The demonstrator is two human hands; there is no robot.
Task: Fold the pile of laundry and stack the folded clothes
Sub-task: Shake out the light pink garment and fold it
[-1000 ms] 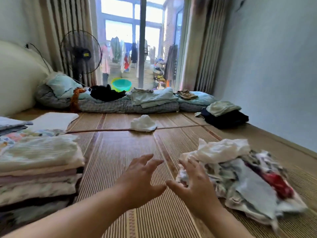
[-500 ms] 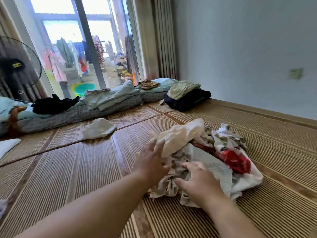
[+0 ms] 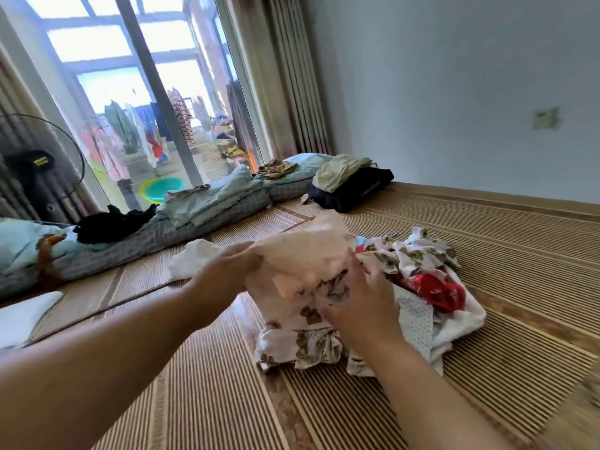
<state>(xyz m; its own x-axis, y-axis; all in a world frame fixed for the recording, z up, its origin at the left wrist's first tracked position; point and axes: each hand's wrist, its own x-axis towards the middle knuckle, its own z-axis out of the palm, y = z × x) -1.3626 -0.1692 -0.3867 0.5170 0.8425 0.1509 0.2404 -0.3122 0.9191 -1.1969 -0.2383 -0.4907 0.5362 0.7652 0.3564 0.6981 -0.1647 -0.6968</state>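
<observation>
A loose pile of laundry lies on the striped mat, with floral, red and dotted pieces mixed in it. A pale cream garment is lifted off the pile's left side. My left hand grips its left edge. My right hand holds its lower right part, fingers pressed into the cloth against the pile. The stack of folded clothes is out of view.
A small white cloth lies on the mat behind my left hand. Bedding with folded clothes runs along the window. A dark bundle with a green top sits by the wall. A fan stands at the left.
The view has swung right, away from the folded stack. Both hands moved from hovering over the mat onto the pile, closed on the cream garment and raised it.
</observation>
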